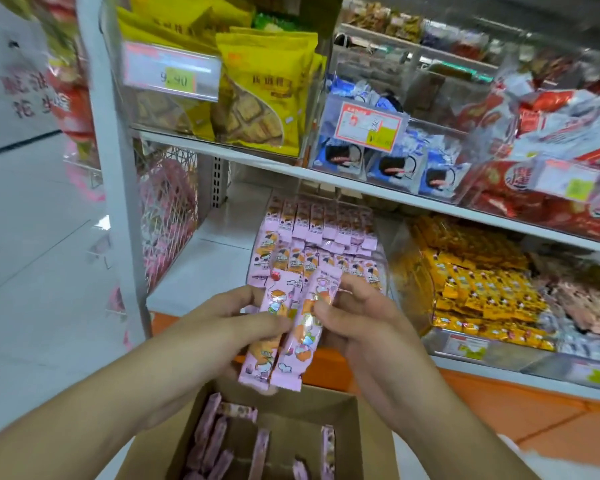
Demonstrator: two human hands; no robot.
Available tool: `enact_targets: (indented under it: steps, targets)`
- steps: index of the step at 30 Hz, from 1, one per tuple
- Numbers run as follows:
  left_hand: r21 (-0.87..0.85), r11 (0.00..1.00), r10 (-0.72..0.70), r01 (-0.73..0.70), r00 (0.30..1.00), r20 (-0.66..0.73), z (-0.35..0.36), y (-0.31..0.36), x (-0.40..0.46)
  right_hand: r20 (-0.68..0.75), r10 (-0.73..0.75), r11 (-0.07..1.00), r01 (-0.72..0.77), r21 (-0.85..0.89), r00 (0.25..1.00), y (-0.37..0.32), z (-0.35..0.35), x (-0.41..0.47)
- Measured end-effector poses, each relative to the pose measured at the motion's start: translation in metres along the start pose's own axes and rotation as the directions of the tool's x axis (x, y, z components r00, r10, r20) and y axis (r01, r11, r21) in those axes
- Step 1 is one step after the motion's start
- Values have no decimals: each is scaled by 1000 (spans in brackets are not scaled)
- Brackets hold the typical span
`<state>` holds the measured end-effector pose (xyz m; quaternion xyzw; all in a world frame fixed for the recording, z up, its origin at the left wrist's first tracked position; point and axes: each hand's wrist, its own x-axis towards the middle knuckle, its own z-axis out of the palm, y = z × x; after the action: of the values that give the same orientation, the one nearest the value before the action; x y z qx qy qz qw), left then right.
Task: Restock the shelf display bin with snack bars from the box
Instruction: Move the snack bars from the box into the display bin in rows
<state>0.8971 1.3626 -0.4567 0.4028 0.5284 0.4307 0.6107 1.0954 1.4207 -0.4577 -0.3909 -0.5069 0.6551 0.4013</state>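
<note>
Both my left hand (pixel 236 317) and right hand (pixel 357 317) pinch pink snack bars (pixel 284 327) mid-frame, loosely fanned, so one could slide back into the cardboard box (pixel 343 431) instead of the display bin (pixel 385 271).

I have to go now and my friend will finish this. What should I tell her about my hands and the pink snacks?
Left hand grips one pink snack bar; right hand grips a second bar, both held above the cardboard box.
The display bin on the lower shelf already holds rows of matching pink bars.
Done: part of the bin is filled.
Left: place these two in the bin, then move over the loose bars lying in the box.
</note>
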Motion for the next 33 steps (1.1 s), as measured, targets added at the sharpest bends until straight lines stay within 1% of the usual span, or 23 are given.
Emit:
enact_targets:
  steps: [3, 5, 7, 9, 12, 13, 16, 17, 19, 21, 22, 24, 26, 30, 33]
  targets:
    - [20, 999, 40, -40, 999, -3, 3, 4, 0, -44, -56, 995, 60, 80, 997, -2, 1, 1]
    - [14, 996, 85, -84, 995, -61, 2, 4, 0, -79, -63, 991, 72, 114, 995, -5, -1, 1]
    - [-11, 994, 109, -111, 986, -127, 0, 5, 0, -81, -60, 993, 68, 96, 995, -9, -4, 1]
    - [-26, 992, 119, -127, 971, -206, -2, 6, -2, -40, -49, 999, 49, -6, 998, -9, -7, 0]
    - [-61, 985, 133, -159, 943, -306, -7, 8, -4, 25, -27, 966, 32, -258, 999, -4, -3, -6]
    - [-66, 985, 130, -157, 942, -309, -7, 8, -4, 29, -32, 950, 39, -309, 999, -2, 0, -7]
    - [-89, 986, 113, -142, 955, -275, -7, 8, -8, -24, -71, 925, 57, -376, 997, 1, 14, -15]
    - [-79, 987, 115, -141, 956, -270, -7, 7, -10, -19, -91, 907, 75, -414, 996, 2, 17, -17]
    - [-59, 989, 119, -139, 957, -264, -8, 7, -11, 52, -115, 828, 125, -546, 992, 3, 19, -20]
    - [-57, 990, 111, -129, 962, -251, -11, 6, -10, 172, -96, 723, 187, -665, 980, -1, 19, -24]
    - [-57, 991, 106, -123, 963, -247, -12, 6, -9, 242, -96, 671, 243, -701, 965, -4, 19, -26]
    - [-47, 992, 104, -119, 964, -244, -12, 6, -8, 370, -119, 572, 368, -733, 921, -9, 16, -27]
    - [-37, 992, 108, -120, 964, -244, -11, 6, -8, 443, -138, 510, 447, -735, 886, -11, 14, -25]
    - [-14, 996, 80, -85, 974, -213, -10, 4, -6, 438, -140, 471, 449, -759, 888, -7, 11, -19]
    - [-24, 999, 34, -40, 976, -213, -13, 4, -2, 361, -145, 404, 388, -828, 921, -6, 9, -11]
